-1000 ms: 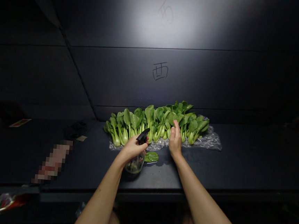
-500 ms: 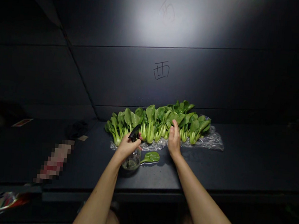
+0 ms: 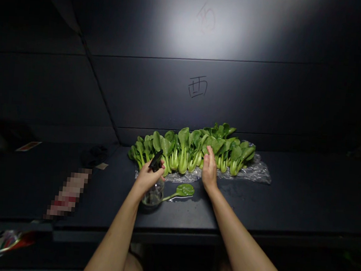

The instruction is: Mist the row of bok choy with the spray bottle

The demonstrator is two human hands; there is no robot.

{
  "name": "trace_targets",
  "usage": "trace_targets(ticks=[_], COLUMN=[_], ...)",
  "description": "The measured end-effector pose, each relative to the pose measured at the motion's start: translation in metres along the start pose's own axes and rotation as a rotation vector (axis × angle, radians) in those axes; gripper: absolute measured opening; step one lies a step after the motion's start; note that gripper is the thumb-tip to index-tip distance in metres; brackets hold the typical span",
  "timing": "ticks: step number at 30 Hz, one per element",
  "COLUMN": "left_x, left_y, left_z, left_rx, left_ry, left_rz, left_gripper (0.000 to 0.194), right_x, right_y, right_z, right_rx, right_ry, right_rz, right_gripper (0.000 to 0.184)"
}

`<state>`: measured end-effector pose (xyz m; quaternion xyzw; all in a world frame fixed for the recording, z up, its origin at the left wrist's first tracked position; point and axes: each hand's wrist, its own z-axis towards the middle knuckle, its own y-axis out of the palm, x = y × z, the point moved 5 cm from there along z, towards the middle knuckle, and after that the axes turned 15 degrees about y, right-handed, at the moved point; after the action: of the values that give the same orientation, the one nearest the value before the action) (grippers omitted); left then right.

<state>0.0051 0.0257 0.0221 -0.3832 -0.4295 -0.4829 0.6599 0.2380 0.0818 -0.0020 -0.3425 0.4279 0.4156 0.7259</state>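
My left hand (image 3: 147,177) is wrapped round the neck of a clear spray bottle (image 3: 153,195) with a black trigger head. Several heads of bok choy (image 3: 183,152) stand in a row, leaning toward the back panel, their pale stems facing me. Under them lies clear plastic wrap (image 3: 258,172). My right hand (image 3: 209,171) is held upright in front of the row, its fingers stretched out and nothing in it; whether it touches the leaves I cannot tell. Between my hands, a single loose leaf (image 3: 184,190) lies on the wet counter, its stalk reaching toward the bottle.
The dark counter (image 3: 282,203) ends at a front edge above my legs. Behind it rises a dark panel (image 3: 146,90) with a handwritten character. Small cards (image 3: 28,146), a dark cloth-like item (image 3: 94,155) and a blurred-out flat item (image 3: 69,193) lie to the left.
My left hand and the spray bottle have shifted a little left, so more of the loose leaf's stalk shows. The right hand stays almost in place. The view has moved slightly.
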Motion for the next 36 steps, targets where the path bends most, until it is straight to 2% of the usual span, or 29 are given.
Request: trace_targets(ticks=[5, 12, 19, 26, 32, 36], left_x=[0.001, -0.008, 0.005, 0.015, 0.012, 0.011], left_y=[-0.008, -0.019, -0.016, -0.018, -0.017, -0.012], left_z=[0.0, -0.001, -0.01, -0.013, -0.015, -0.013], left_rx=[0.043, 0.034, -0.1, -0.126, -0.147, -0.149], left_ry=[-0.009, -0.029, -0.061, -0.065, -0.059, -0.08], left_rz=[-0.028, 0.085, 0.028, 0.03, 0.056, 0.041], left_gripper=[0.032, 0.027, 0.034, 0.034, 0.024, 0.026], right_x=[-0.001, -0.002, -0.005, -0.009, -0.009, -0.01], right_y=[0.003, 0.005, 0.012, 0.017, 0.022, 0.021], right_z=[-0.002, -0.004, -0.007, -0.008, -0.008, -0.009], right_rx=[-0.02, -0.025, -0.045, -0.059, -0.059, -0.061], right_ry=[-0.001, -0.013, -0.008, -0.006, 0.004, 0.012], right_rz=[-0.015, -0.023, -0.04, -0.03, -0.021, -0.009], right_gripper=[0.059, 0.058, 0.06, 0.061, 0.063, 0.061])
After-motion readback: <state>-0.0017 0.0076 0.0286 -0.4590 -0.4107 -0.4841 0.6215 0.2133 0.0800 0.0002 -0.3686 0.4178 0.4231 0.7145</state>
